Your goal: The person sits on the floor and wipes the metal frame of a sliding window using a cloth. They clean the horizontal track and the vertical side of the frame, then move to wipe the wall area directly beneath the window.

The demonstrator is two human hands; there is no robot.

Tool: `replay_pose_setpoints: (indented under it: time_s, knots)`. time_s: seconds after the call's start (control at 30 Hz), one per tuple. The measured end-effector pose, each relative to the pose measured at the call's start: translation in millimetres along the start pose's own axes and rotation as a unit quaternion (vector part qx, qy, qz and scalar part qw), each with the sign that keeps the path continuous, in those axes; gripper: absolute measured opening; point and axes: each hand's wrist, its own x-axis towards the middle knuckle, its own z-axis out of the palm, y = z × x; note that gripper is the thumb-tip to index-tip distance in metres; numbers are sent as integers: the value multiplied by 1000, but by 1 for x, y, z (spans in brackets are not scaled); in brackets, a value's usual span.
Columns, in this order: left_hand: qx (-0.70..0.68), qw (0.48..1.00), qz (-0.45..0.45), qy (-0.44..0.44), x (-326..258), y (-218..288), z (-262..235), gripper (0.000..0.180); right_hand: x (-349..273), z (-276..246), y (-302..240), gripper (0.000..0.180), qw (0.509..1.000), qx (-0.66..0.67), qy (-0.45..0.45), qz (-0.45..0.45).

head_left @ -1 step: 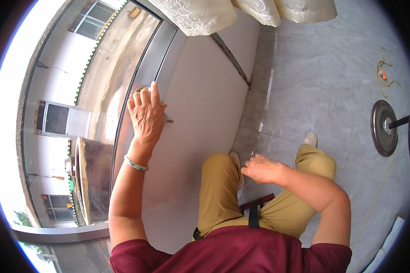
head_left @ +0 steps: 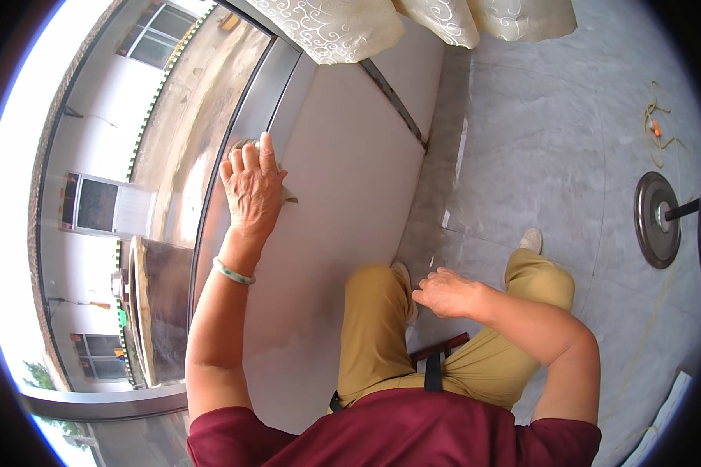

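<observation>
Where hands (head_left: 251,191) press, cloth (head_left: 287,194) beneath

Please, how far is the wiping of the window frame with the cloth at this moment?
Done: cannot tell; no wiped patch stands out on the white sill. In hand: the left hand presses a small cloth against the metal window frame. The right hand hangs empty above the knees. Left: how much of the frame remains cannot be judged.

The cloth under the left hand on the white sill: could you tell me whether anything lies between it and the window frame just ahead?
Nothing visible does. The left hand presses the cloth flat on the white sill, fingertips already at the metal window frame. The right hand hovers by the knees, well clear.
</observation>
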Motion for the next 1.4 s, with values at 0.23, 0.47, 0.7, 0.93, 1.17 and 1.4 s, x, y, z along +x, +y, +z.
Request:
replay_pose_setpoints:
  time_s: [0.23,0.47,0.7,0.93,1.17,1.4]
  knots:
    - [9,999,-19,32,112,9,58,68,-2,-1,20,18,993,12,-33,115]
    - [9,995,-72,74,189,25,95,19,4,-9,31,22,984,-4,-23,174]
    - [-19,995,-48,83,189,24,98,32,26,-11,40,25,976,52,-74,196]
    - [-126,991,-49,8,147,2,72,57,35,-19,65,32,959,31,-116,256]
    - [-130,990,-30,39,59,-7,44,67,22,-27,76,29,948,21,-102,302]
    - [-138,987,-76,17,-74,-12,-20,71,20,-38,73,34,946,69,-73,308]
